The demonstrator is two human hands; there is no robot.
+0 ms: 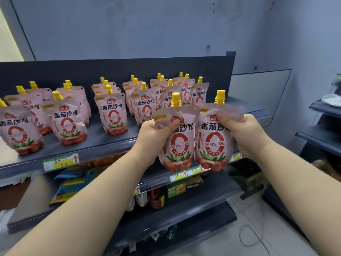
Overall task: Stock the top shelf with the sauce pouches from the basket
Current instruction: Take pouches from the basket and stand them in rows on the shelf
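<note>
I hold two pink sauce pouches with yellow caps side by side in front of the top shelf [103, 143]. My left hand [153, 134] grips the upper left corner of the left pouch [180, 145]. My right hand [243, 132] pinches the upper right corner of the right pouch [214, 143]. Both pouches hang upright, just off the shelf's front edge at its right part. Several matching pouches [113, 115] stand in rows on the shelf. The basket is not in view.
A dark back panel [118, 71] rises behind the shelf. Lower shelves [184, 204] hold packets and jars. Price tags [60, 161] line the shelf edge. Another dark shelving unit [321, 133] stands at the right. A cable lies on the floor [252, 233].
</note>
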